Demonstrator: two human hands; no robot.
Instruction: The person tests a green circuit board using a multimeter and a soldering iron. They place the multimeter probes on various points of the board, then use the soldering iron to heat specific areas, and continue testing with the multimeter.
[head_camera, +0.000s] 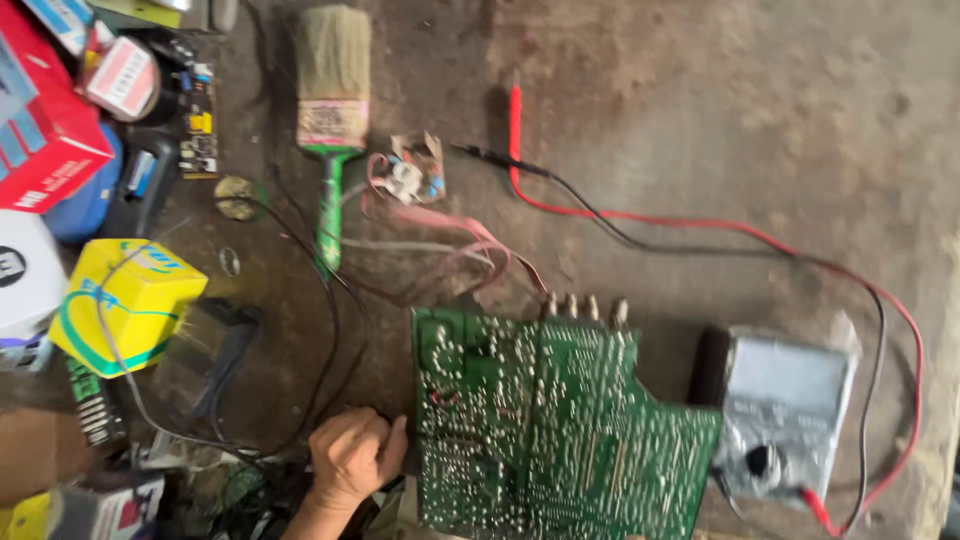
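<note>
A: While the person looked down, what was the biggest thing on the table (760, 110)?

B: It was the green circuit board (545, 425), lying solder side up near the lower middle. One hand (352, 455) rested just beside its left edge, maybe touching it. The fingers (362, 428) were curled in loosely, and I could not see anything held inside them. I could not tell surely if this was the left or the right hand; no other hand was in view.

A: And to the right of the board?

B: A multimeter (785, 410) wrapped in clear plastic lay there, near the board's right edge. Its red lead (700, 225) and black lead (600, 215) ran up across the table to the probes.

A: What was at the left?

B: A yellow box (130, 300) and a red box (40, 110) lay among clutter. A paintbrush (332, 120) with green handle lay above, and beside it a small board with pink wires (415, 178).
</note>
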